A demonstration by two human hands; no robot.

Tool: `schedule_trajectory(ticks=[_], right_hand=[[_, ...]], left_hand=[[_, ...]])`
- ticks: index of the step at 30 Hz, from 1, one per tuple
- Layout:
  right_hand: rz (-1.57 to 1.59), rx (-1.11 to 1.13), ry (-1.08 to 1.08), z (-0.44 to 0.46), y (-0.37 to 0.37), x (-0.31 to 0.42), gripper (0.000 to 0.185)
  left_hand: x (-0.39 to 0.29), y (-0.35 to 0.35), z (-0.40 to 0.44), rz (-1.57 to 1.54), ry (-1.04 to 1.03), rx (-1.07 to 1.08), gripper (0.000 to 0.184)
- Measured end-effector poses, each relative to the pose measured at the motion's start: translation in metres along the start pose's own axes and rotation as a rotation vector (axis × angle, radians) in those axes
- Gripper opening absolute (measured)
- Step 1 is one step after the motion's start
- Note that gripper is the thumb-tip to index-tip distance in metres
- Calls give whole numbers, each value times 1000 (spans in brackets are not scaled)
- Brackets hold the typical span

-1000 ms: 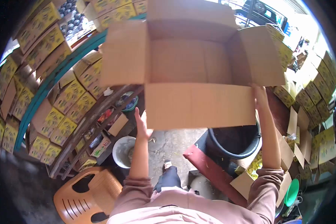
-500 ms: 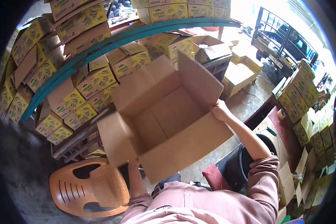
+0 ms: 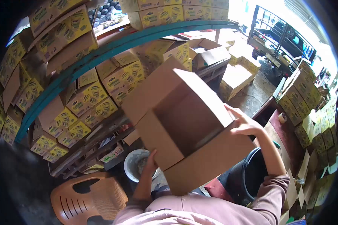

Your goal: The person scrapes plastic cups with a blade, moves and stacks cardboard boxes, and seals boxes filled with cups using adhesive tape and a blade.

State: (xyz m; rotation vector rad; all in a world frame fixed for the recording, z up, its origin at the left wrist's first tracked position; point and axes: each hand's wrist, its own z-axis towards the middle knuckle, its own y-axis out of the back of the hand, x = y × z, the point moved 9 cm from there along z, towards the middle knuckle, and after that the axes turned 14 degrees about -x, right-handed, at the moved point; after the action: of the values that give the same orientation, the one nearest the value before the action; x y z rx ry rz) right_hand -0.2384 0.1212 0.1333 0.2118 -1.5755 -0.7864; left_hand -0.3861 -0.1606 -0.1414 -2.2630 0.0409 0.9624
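Note:
An open cardboard box [image 3: 204,157], plain brown with its flaps up, is tilted in front of my body between both hands. My left hand [image 3: 151,165] grips its near left side, thumb showing on the outer face and the other fingers mostly hidden. My right hand [image 3: 246,123] holds the right corner, thumb and fingers spread around the flap edges. The box's inside is in shadow, and nothing can be made out in it.
Printed yellow cartons [image 3: 124,80] fill a rack behind a teal beam [image 3: 112,48]. An orange plastic chair [image 3: 105,195] stands at left, beside a whitish bucket [image 3: 133,163]. A black bin [image 3: 248,180] is at right, near more stacked cartons [image 3: 300,92].
The box has turned and its flaps stand closer together over the opening. My right hand has spread around the corner, and my left hand has shifted up, into clearer view.

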Motion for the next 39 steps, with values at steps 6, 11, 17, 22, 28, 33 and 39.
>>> schedule_trajectory(ticks=[6, 11, 17, 22, 28, 33, 39], right_hand=[[449, -430, -145, -13, 75, -25, 53], [-288, -659, -136, -54, 134, -57, 71], [-486, -828, -72, -89, 185, -87, 71], [38, -1007, -175, -112, 235, -101, 58], [306, -798, -108, -119, 246, -101, 62], [217, -906, -255, -118, 248, -144, 62], [-187, -1417, -539, -173, 268, -193, 57]], left_hand=[[-7, -97, 23, 67, 81, 70, 45], [-2, -180, 57, 239, 25, 235, 53], [22, -276, 97, 386, 147, 447, 52], [52, -349, 136, 311, 350, 539, 55], [90, -395, 183, 292, 600, 643, 54], [115, -401, 195, 374, 683, 642, 55], [137, -424, 191, 483, 627, 618, 52]])
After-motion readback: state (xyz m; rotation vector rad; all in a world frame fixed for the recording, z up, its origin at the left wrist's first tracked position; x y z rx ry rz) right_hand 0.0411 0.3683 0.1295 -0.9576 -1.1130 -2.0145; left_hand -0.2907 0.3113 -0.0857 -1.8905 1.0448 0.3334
